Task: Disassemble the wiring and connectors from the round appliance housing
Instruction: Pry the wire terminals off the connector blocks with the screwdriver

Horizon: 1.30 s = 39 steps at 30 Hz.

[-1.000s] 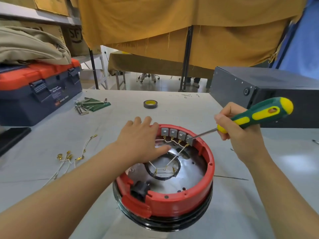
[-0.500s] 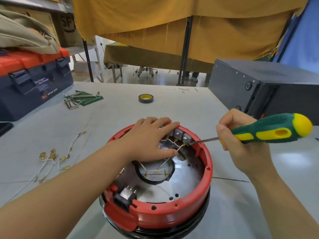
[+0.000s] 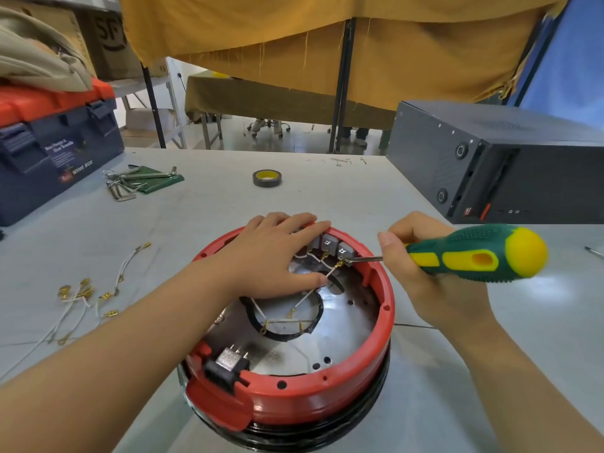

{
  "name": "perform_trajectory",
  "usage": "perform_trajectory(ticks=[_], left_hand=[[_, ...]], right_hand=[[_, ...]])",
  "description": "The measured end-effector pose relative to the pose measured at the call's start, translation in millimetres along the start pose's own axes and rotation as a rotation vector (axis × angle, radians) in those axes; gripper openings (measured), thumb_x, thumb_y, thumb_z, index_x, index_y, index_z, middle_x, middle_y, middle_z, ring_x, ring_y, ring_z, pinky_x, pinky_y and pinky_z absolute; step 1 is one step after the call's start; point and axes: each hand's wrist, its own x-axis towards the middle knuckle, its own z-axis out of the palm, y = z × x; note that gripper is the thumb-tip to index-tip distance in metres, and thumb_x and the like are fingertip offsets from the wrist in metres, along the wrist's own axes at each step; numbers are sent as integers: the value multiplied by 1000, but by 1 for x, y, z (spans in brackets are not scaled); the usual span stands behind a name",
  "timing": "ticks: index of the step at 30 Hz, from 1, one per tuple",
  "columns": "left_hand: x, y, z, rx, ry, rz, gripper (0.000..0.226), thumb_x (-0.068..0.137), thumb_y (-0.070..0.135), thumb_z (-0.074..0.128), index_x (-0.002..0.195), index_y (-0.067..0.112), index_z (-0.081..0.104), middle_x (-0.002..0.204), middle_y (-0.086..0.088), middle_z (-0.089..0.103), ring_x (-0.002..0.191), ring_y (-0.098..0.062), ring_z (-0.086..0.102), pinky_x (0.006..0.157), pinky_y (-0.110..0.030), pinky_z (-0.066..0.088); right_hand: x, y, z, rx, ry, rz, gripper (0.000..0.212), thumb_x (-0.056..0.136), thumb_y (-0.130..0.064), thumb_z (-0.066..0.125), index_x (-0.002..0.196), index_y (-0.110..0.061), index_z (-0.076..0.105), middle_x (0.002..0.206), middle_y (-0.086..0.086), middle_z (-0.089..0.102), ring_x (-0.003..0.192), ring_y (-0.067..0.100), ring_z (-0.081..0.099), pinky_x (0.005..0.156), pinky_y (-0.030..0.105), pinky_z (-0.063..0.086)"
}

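The red round housing (image 3: 294,397) sits on the desk (image 3: 327,197) before me, its grey connectors (image 3: 346,248) lining the rim at twelve o'clock. My left hand (image 3: 277,253) lies flat over that rim, fingers straight. My right hand (image 3: 428,273) grips the screwdriver (image 3: 470,258); its shaft runs nearly level from three o'clock, tip at the rightmost connector.

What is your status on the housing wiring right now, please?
Left hand flat on red housing rim, steadying. Right hand grips screwdriver, tip at rightmost connector. Wires attached inside; nothing blocking.
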Motion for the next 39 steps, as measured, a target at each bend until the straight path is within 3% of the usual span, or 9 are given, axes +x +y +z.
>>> perform_trajectory(ticks=[8, 13, 19, 39], left_hand=[[0, 0, 0, 5, 12, 1, 79, 83, 68, 41, 148, 40, 8, 156, 13, 13, 139, -20, 19, 112, -38, 18], [0, 1, -1, 5, 0, 3, 78, 84, 67, 41, 149, 39, 7, 156, 12, 12, 139, -20, 18, 113, -38, 18], [-1, 1, -1, 11, -3, 5, 79, 84, 67, 40, 149, 39, 6, 156, 12, 12, 139, -20, 17, 113, -38, 17], [1, -1, 1, 9, -1, 5, 80, 82, 70, 39, 149, 39, 7, 157, 13, 12, 140, -20, 17, 113, -39, 18]], right_hand=[[-2, -2, 7, -35, 107, 56, 27, 85, -38, 48, 61, -28, 41, 49, -16, 49, 45, -2, 46, 49, 5, 30], [1, 4, 6, -12, 168, 125, 33, 85, -38, 46, 58, -20, 39, 52, -2, 47, 45, 6, 43, 50, 15, 33], [2, 10, 4, 42, 188, 174, 30, 83, -34, 46, 57, -22, 40, 49, -5, 45, 47, 8, 41, 51, 22, 35], [7, 16, 7, 211, 291, 293, 30, 76, -32, 50, 54, -15, 39, 43, -4, 36, 42, 15, 33, 44, 21, 30]])
